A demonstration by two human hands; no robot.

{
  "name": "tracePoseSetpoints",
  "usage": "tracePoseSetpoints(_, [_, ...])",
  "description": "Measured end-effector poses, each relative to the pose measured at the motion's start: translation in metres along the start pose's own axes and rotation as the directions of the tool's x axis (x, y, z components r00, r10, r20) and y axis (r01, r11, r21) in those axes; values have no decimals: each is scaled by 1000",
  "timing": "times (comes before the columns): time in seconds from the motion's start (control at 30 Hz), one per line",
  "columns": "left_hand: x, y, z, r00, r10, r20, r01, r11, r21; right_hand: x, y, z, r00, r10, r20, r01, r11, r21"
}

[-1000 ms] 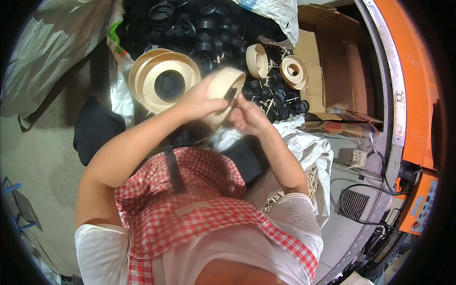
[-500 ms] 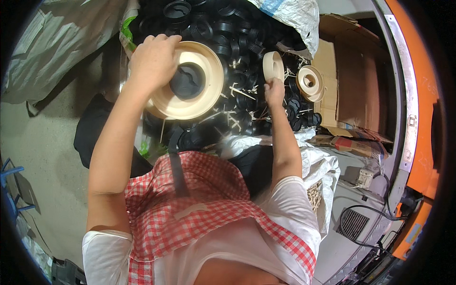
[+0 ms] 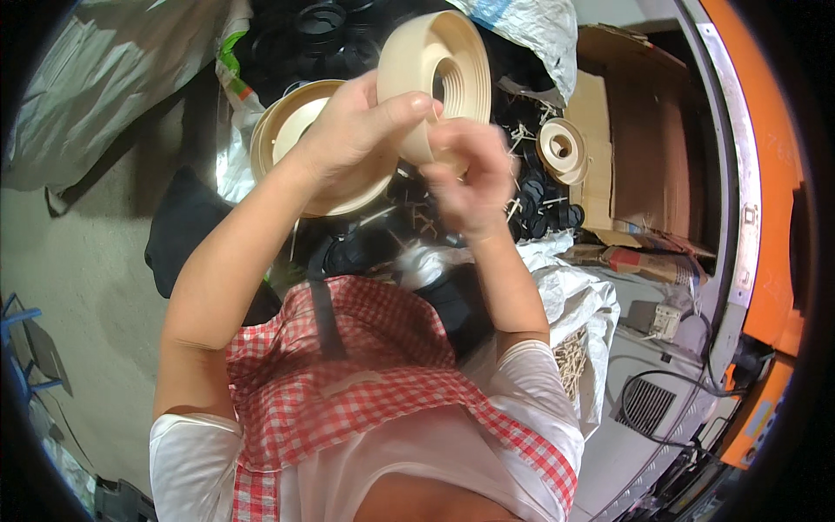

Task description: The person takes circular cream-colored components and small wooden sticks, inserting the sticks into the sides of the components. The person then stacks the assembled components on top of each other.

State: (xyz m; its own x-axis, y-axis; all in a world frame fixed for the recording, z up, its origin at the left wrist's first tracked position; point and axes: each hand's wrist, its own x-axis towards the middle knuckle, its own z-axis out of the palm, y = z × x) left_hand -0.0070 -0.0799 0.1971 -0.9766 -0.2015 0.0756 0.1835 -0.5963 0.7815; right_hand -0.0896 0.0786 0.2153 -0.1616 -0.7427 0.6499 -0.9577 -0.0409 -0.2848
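My left hand (image 3: 365,126) grips a cream plastic ring-shaped part (image 3: 396,65), its thumb pressed on the near rim. The part is tilted up on its side and shows a stepped, ridged round opening. My right hand (image 3: 478,174) is at the part's lower right edge with curled fingers, smeared by motion; whether they hold anything cannot be made out. Beneath my left wrist lies a wide cream plastic ring (image 3: 278,122), partly hidden by the hand. A smaller cream ring part (image 3: 564,150) rests to the right, beside the cardboard.
Many black plastic round pieces (image 3: 322,22) fill the pile ahead, with thin cream sprue sticks scattered over them. An open cardboard box (image 3: 648,139) stands at the right. A white sack (image 3: 591,317) holds more cream sticks (image 3: 570,361). Orange machinery (image 3: 783,217) borders the far right.
The ring part has moved from my right hand's side leftward and up into my left hand. My left hand has let go of the wide ring, and both hands have come together.
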Motion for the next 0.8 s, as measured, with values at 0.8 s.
tracePoseSetpoints(0.8, [-50, -50, 37, 952, -146, 271, 142, 989, 36, -83, -42, -35, 856, 515, -45, -513, 857, 45])
